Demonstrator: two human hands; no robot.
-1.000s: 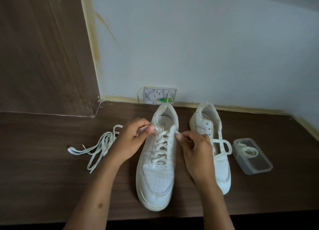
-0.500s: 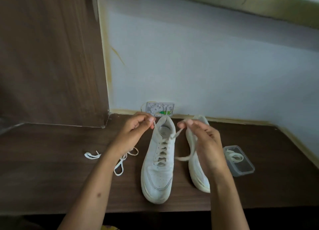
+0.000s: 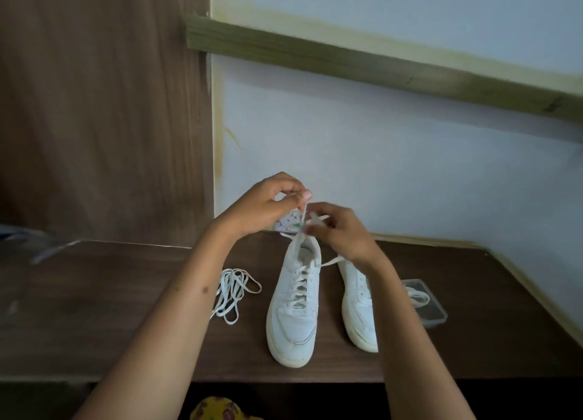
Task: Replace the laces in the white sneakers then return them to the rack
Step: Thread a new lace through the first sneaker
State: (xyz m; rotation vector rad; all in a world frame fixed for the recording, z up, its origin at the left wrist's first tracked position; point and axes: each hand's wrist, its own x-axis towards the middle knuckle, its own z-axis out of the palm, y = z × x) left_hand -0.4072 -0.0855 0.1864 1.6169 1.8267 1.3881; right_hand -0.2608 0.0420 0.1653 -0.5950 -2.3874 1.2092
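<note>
Fingertips [image 3: 304, 195] of my left hand [image 3: 262, 206] and right hand [image 3: 340, 230] pinched the flat white lace ends [image 3: 302, 227] above the laced white leather sneaker [image 3: 295, 306] on the brown wooden shelf [image 3: 110, 309]; uneven pulling risked mismatched ends.

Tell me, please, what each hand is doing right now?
Left hand: pinching a lace end.
Right hand: holding the other lace end.

Two sneakers side by side on tabletop [image 3: 94, 309]: laced sneaker [image 3: 295, 312] left, second sneaker [image 3: 359, 303] right. Loose lace pile [image 3: 232, 290] left of them, container [image 3: 432, 315] holding a lace [image 3: 418, 298] right. Wall outlet [image 3: 288, 222] behind.
</note>
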